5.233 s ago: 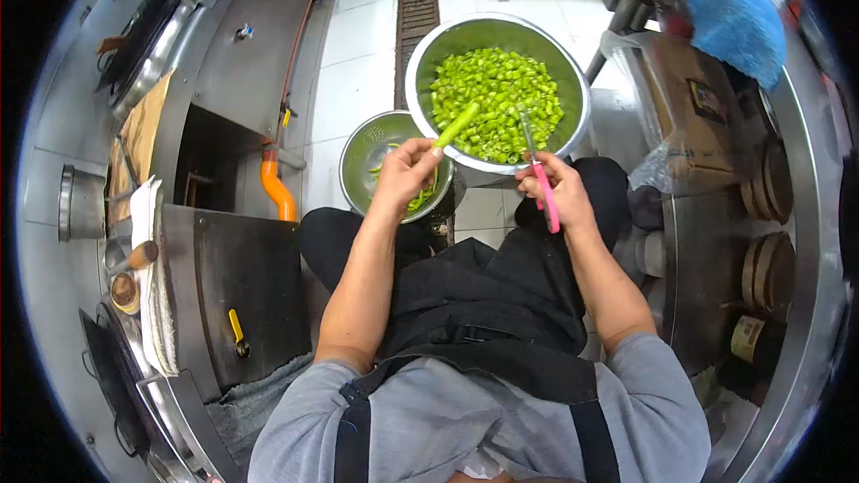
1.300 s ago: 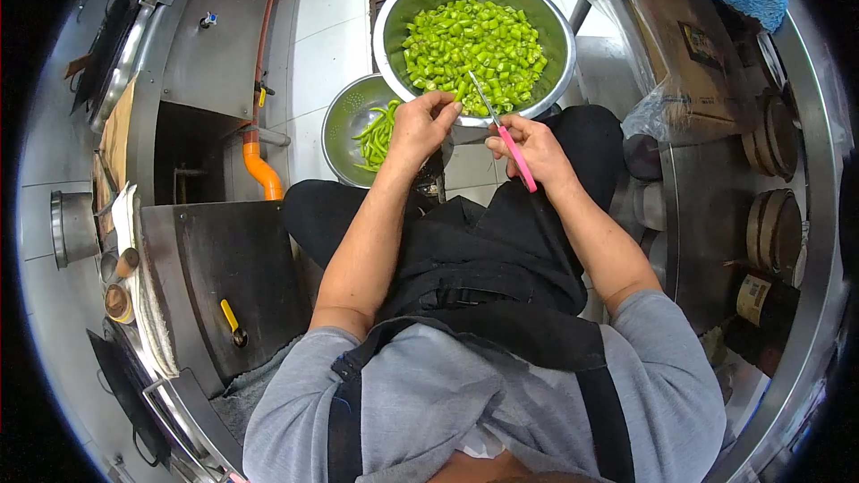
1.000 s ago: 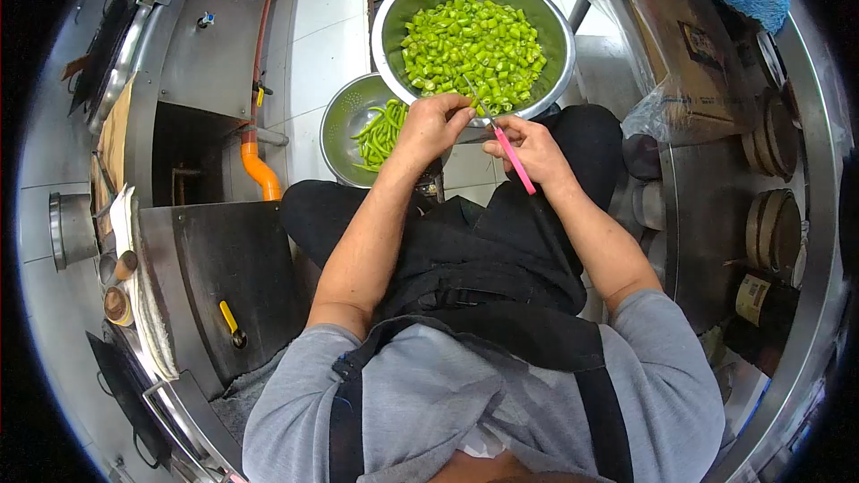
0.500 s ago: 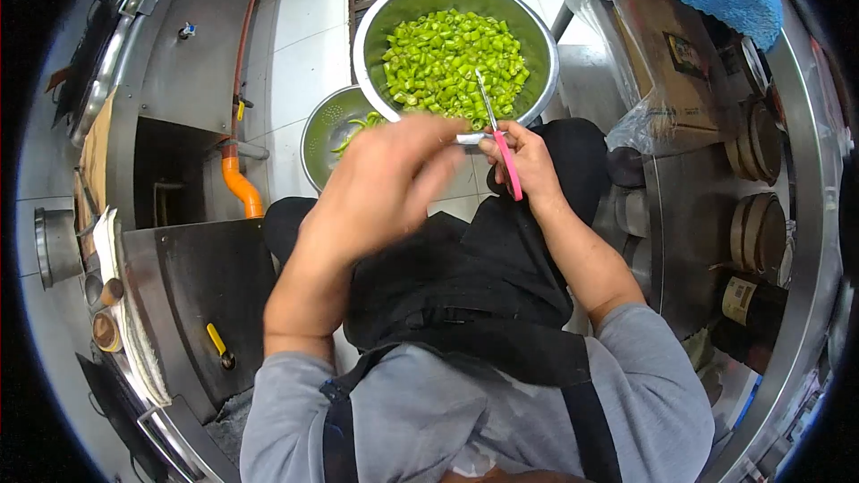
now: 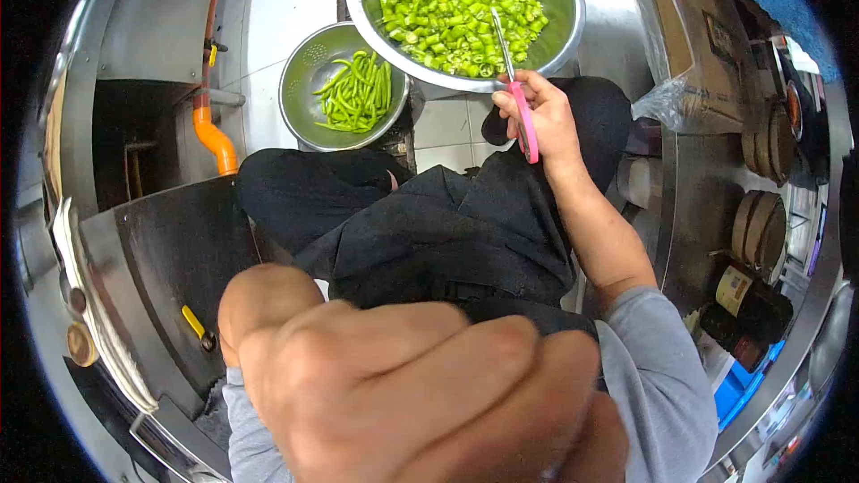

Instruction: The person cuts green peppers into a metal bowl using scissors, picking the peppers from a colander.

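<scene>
My left hand (image 5: 420, 394) is raised close to the camera, large and blurred, with its fingers curled; whether they hold anything is hidden. My right hand (image 5: 544, 121) grips pink-handled scissors (image 5: 524, 122), their blades reaching over the near rim of a big steel bowl (image 5: 358, 2). Chopped green peppers (image 5: 461, 9) fill much of that bowl. To its lower left, a smaller perforated colander (image 5: 293, 89) contains whole green peppers (image 5: 358, 94).
An orange pipe (image 5: 215, 139) runs beside the steel cabinets on the left. At the right, a cardboard box (image 5: 707, 45) in clear plastic sits above round wooden-looking containers (image 5: 759, 228) and a dark labelled bottle (image 5: 738, 291). Black-clad legs lie below the bowls.
My left hand has moved from the bowl's near edge up toward the camera. The view has shifted, and the colander's whole peppers are uncovered. My right hand still holds the scissors.
</scene>
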Motion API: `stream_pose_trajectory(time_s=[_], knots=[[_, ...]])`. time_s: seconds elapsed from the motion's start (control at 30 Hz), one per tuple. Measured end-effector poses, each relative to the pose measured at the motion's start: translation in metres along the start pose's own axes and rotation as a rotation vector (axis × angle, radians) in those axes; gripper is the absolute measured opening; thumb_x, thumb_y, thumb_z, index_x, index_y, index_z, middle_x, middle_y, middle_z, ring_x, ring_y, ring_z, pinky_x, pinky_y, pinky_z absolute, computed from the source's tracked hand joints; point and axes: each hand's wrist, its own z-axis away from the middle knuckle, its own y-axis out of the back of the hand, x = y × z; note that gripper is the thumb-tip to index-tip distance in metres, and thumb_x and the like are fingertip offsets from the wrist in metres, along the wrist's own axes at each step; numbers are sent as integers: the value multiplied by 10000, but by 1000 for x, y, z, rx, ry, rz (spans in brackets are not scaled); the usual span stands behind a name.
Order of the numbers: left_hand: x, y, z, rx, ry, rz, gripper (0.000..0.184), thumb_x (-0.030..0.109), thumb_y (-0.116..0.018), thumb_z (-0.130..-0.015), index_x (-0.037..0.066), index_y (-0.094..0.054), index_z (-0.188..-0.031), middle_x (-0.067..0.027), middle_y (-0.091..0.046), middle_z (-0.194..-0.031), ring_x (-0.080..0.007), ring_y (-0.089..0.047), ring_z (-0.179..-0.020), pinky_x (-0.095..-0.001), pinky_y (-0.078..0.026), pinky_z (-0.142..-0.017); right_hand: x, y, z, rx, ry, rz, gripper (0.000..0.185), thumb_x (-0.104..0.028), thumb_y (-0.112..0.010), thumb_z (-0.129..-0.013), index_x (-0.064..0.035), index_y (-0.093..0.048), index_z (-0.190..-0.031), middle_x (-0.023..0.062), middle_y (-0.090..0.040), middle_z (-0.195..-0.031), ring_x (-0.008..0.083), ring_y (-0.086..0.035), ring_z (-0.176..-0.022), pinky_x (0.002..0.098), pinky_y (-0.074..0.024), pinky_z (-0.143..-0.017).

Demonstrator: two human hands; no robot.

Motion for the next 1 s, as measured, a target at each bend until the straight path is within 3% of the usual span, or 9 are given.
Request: stream_pose_trajectory(time_s=[0.17, 0.27, 0.4, 0.57, 0.63, 0.67, 0.77, 0.87, 1.0], knots=[[-70, -8, 23, 405, 444, 88, 188, 114, -684, -798, -22, -641, -920, -89, -644, -826, -148, -621, -760, -247, -479, -638, -28, -6, -19, 21, 84, 31, 332, -189, -704, -815, -14, -600, -1078, 30, -617, -691, 68, -532, -454, 204, -369, -350], [-215, -58, 61, 537, 714, 303, 186, 140, -676, -848, -13, -641, -949, -62, -676, -804, -97, -636, -689, -214, -491, -621, -53, 5, -45, 45, 163, 136, 326, -206, -678, -855, -26, -601, -1116, 27, -625, -732, 72, -535, -483, 196, -387, -390], [-352, -149, 134, 67, 1186, 213, 301, 280, -676, -825, 77, -648, -1046, -92, -698, -794, -168, -679, -749, -313, -521, -729, -51, 13, -85, 138, 310, 102, 394, -224, -740, -805, -13, -617, -1114, 31, -628, -726, 61, -537, -501, 184, -394, -424], [-408, -278, 166, -213, 1463, 370, 225, 253, -669, -775, 67, -694, -898, -95, -686, -703, -188, -655, -567, -322, -541, -570, -47, 7, -94, 211, 209, 77, 354, -135, -715, -819, 44, -607, -1105, 54, -623, -730, 81, -532, -512, 193, -382, -452], [-427, -329, 175, -492, 1540, 373, 271, 245, -609, -780, 23, -694, -911, -118, -698, -739, -237, -673, -603, -341, -552, -628, -44, 7, -98, 179, 225, 83, 350, -125, -705, -821, 48, -602, -1108, 53, -620, -725, 84, -529, -511, 192, -389, -462], [-435, -355, 176, -713, 1511, 274, 310, 253, -592, -774, 12, -695, -938, -154, -701, -873, -290, -688, -766, -360, -544, -739, -45, 5, -99, 194, 213, 93, 347, -116, -696, -823, 48, -599, -1114, 52, -618, -725, 83, -530, -514, 191, -391, -468], [-445, -428, 193, -731, 1537, 267, 390, 303, -604, -758, 41, -686, -1034, -180, -632, -1137, -305, -604, -1077, -370, -480, -913, -47, 7, -107, 236, 152, 212, 355, -119, -670, -832, 49, -585, -1133, 52, -614, -731, 83, -528, -516, 191, -396, -466], [-447, -489, 209, -872, 1402, 179, 403, 301, -608, -753, 54, -678, -1062, -162, -641, -1130, -303, -610, -1072, -371, -482, -915, -41, 12, -112, 196, 192, 205, 421, -199, -673, -833, 51, -565, -1154, 74, -615, -747, 94, -529, -505, 200, -393, -429], [-442, -504, 200, -750, 1583, 266, 381, 273, -621, -752, 38, -680, -1046, -161, -643, -1131, -297, -618, -1064, -373, -485, -911, -38, 12, -115, 199, 172, 176, 471, -235, -697, -815, 49, -554, -1162, 85, -615, -755, 104, -536, -502, 194, -386, -405]])
